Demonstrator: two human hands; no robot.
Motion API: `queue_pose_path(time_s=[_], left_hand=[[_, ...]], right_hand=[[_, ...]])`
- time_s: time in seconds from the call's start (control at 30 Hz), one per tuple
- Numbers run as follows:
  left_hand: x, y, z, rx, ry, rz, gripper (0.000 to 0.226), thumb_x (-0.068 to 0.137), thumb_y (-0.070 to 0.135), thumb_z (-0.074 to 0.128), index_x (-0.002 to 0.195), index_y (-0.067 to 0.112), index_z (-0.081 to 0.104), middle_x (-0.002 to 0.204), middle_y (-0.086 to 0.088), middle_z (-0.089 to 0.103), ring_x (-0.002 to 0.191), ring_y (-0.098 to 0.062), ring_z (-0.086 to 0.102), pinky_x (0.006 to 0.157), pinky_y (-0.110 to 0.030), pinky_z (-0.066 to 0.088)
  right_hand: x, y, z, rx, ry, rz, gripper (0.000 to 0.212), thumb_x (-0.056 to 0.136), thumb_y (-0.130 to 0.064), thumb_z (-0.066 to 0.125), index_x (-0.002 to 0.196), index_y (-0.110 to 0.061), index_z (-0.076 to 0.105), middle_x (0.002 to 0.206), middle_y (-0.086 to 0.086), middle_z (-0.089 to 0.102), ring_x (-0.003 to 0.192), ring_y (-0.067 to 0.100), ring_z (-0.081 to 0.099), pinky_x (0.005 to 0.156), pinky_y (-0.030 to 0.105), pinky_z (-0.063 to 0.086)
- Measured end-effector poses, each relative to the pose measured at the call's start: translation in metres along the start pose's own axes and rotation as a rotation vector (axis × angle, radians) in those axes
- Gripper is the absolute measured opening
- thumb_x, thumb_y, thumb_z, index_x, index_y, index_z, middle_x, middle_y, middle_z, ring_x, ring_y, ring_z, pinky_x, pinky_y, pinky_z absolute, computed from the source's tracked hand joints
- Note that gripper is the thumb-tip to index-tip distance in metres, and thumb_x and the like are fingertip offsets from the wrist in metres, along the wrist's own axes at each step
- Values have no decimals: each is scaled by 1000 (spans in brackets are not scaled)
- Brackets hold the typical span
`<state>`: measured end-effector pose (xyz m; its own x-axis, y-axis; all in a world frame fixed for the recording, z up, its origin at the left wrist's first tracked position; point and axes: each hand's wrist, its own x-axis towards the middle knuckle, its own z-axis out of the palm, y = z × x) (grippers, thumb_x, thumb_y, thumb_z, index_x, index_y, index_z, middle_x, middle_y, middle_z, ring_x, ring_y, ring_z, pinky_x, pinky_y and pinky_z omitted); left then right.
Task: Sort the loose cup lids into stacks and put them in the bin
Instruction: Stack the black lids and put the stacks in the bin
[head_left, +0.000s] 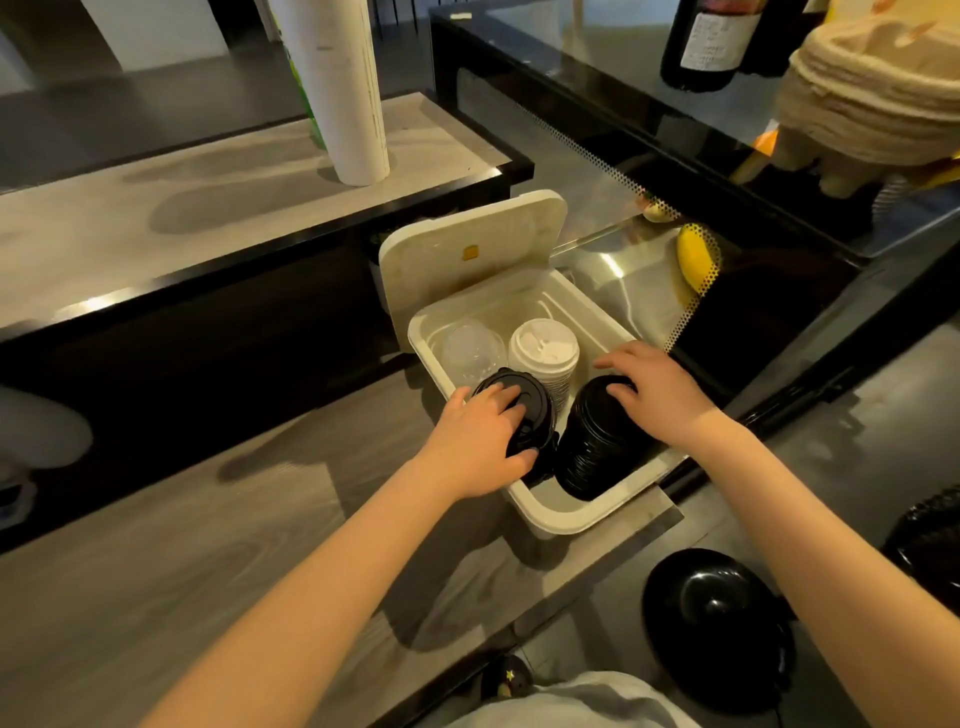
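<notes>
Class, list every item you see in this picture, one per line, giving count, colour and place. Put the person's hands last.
bin: one, white, hinged lid open, on the grey counter
left black lid stack: one, black, near-left in the bin
right black lid stack: one, black, near-right in the bin
white lid stack: one, white, far side of the bin
clear lid stack: one, clear, far-left corner of the bin
tall roll: one, white, upright on the upper shelf
bottle: one, dark, top right
beige stack: one, beige, top right
domed round object: one, black, lower right
left hand: one, fingers and thumb gripping the left black lid stack's top
right hand: one, resting on the right black lid stack
</notes>
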<state>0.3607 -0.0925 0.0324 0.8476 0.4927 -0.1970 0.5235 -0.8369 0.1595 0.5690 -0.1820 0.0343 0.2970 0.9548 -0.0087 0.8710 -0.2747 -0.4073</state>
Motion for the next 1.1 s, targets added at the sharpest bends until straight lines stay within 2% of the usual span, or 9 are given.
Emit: queue_pose_path(time_s=[0.1, 0.2, 0.3, 0.37, 0.47, 0.57, 0.77, 1.0, 1.1], left_hand=[[-1, 1, 1, 5, 6, -1, 64, 92, 48, 42, 146, 15, 31, 157, -3, 17, 145, -19, 11, 115, -40, 5], [-1, 1, 0, -3, 16, -4, 63, 92, 48, 42, 145, 16, 32, 157, -3, 18, 145, -18, 12, 115, -39, 5], [-1, 2, 0, -4, 20, -3, 63, 92, 48, 42, 145, 16, 32, 157, -3, 18, 145, -18, 12, 114, -38, 6], [-1, 2, 0, -6, 22, -6, 63, 92, 47, 42, 146, 16, 32, 157, -2, 18, 145, -18, 12, 114, -37, 5], [-1, 2, 0, -10, 29, -3, 62, 92, 47, 43, 145, 16, 33, 157, -3, 19, 145, -18, 13, 114, -36, 5], [-1, 3, 0, -7, 36, 0, 62, 92, 47, 43, 145, 15, 33, 157, -3, 20, 144, -18, 13, 114, -36, 6], [-1, 3, -1, 21, 40, 8, 62, 92, 47, 43, 144, 15, 36, 156, -4, 22, 143, -19, 17, 113, -37, 10], [1, 2, -1, 30, 60, 11, 61, 90, 48, 46, 140, 13, 43, 154, -6, 27, 141, -19, 23, 113, -38, 15], [1, 1, -1, -9, 63, 4, 60, 90, 48, 48, 139, 13, 44, 152, -8, 29, 140, -21, 25, 113, -39, 16]], right_hand=[[-10, -2, -7, 84, 17, -31, 41, 94, -22, 54, 135, -16, 50, 137, 4, 49, 128, 22, 42, 103, 28, 31], [-18, -3, -10, -18, -196, -41, 71, 86, -42, 62, 146, -21, 30, 152, -1, 29, 141, 18, 23, 113, 29, 19], [-17, -2, -9, -118, -326, -19, 92, 78, -46, 69, 150, -25, 16, 157, 0, 17, 143, 19, 16, 116, 32, 19], [-13, -3, -11, -84, -275, -8, 90, 77, -45, 71, 149, -23, 21, 151, 1, 29, 137, 20, 28, 110, 31, 28], [-9, -5, -14, 0, -236, 76, 81, 74, -43, 74, 139, -18, 32, 126, 2, 54, 109, 20, 54, 91, 31, 48], [-7, -4, -12, -68, -279, 105, 68, 73, -46, 74, 124, -15, 42, 109, 3, 59, 94, 19, 58, 82, 37, 52], [-13, -12, -7, -197, -224, 33, 71, 71, -55, 72, 124, -15, 47, 118, 1, 49, 113, 19, 44, 92, 31, 43], [-21, -25, 3, -298, -182, 85, 81, 71, -59, 69, 128, -12, 36, 129, 6, 40, 122, 25, 35, 99, 37, 40], [-22, -25, 0, -288, -191, 105, 90, 74, -63, 65, 138, -11, 28, 138, 7, 36, 129, 28, 30, 106, 38, 34]])
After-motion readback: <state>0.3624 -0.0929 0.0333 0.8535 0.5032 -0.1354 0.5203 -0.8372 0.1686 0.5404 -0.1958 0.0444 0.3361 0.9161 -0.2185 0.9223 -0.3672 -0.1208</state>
